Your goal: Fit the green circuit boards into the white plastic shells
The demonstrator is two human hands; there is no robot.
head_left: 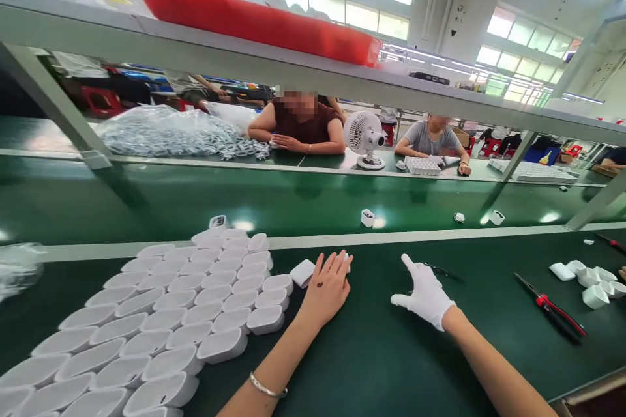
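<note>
My bare left hand (325, 292) has its fingers bent over a small white piece (349, 262), mostly hidden beneath the fingertips. Against its thumb side lies a tilted white cup (302, 273). My right hand (408, 280), in a white glove, is apart from it over the green table, thumb and forefinger spread and nothing between them. Dark tweezers (445, 272) lie just beyond the gloved hand. Rows of white oval cups (180, 300) stand packed together left of my left hand.
Red-handled pliers (550, 309) and several white cups (594, 296) are at the right. Beyond a pale ledge (323, 239), a green belt (293, 199) carries a few white parts. A shelf with a red tray (254, 23) crosses above; two people sit opposite near a fan (362, 133).
</note>
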